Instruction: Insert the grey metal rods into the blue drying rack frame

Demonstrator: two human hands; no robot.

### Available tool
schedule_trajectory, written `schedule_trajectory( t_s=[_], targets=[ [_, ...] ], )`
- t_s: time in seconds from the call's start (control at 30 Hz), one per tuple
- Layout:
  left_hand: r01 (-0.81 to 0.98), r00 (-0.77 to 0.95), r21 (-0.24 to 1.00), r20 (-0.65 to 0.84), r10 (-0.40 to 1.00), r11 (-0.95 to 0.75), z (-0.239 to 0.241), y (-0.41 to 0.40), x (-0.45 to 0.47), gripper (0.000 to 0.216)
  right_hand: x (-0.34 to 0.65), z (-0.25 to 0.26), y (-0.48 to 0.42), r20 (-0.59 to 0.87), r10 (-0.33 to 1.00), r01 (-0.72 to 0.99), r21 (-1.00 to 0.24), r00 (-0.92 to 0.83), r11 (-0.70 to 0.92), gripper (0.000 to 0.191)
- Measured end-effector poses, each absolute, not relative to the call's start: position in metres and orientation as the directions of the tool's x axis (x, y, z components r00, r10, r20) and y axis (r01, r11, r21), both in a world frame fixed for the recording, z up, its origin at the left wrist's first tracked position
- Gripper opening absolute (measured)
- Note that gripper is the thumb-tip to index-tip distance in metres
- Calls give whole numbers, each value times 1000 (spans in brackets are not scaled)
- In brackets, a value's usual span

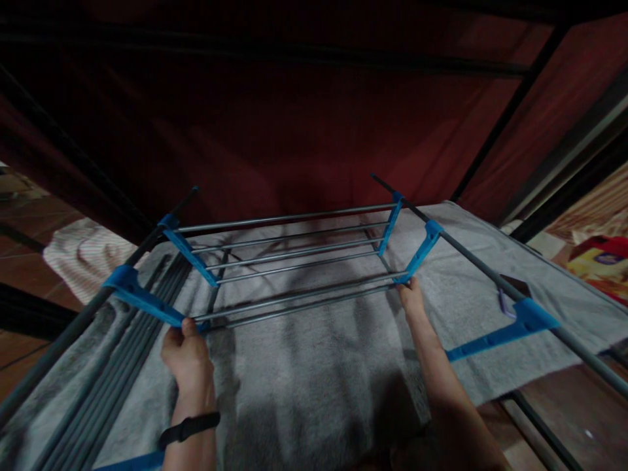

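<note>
A partly built rack of grey metal tubes and blue plastic brackets stands over a grey blanket (294, 366). My left hand (186, 353), with a black band on the wrist, is closed around the lower end of the left blue bracket (142, 297), where a grey tube (294, 296) meets it. At the tube's other end, my right hand (410, 294) pinches the tip of the right blue bracket (422, 252). Nearer to me, another blue bracket (500, 333) juts from the long right pole (471, 255). Fingertips of both hands are partly hidden.
Several loose grey tubes (122, 353) lie along the blanket's left side. A small purple-edged item (506, 304) rests near the right pole. Dark red fabric (294, 131) on a black frame rises behind. Striped cloth (88, 255) lies left, and a red-yellow package (601, 265) right.
</note>
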State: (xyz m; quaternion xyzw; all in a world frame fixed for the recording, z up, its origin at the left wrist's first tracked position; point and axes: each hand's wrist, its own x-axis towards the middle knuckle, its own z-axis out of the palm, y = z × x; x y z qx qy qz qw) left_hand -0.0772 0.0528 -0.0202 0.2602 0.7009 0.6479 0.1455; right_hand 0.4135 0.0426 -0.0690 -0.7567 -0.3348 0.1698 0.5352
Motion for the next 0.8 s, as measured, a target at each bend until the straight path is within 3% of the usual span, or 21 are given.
schedule_trajectory(
  t_s=[0.1,0.37,0.57,0.8],
  targets=[
    [214,-810,976,159,564,31,-23,52,-81,20,411,-73,42,41,637,295,-908,770,-298,39],
    [236,-810,971,180,558,30,-28,51,-86,18,414,-71,38,64,634,327,-894,771,-307,30],
    [269,-795,962,187,577,58,-27,49,-86,16,414,-76,40,67,614,280,-924,787,-259,30],
    [156,-794,988,127,595,-2,-17,50,-71,5,404,-71,44,42,641,221,-954,767,-202,33]
  ],
)
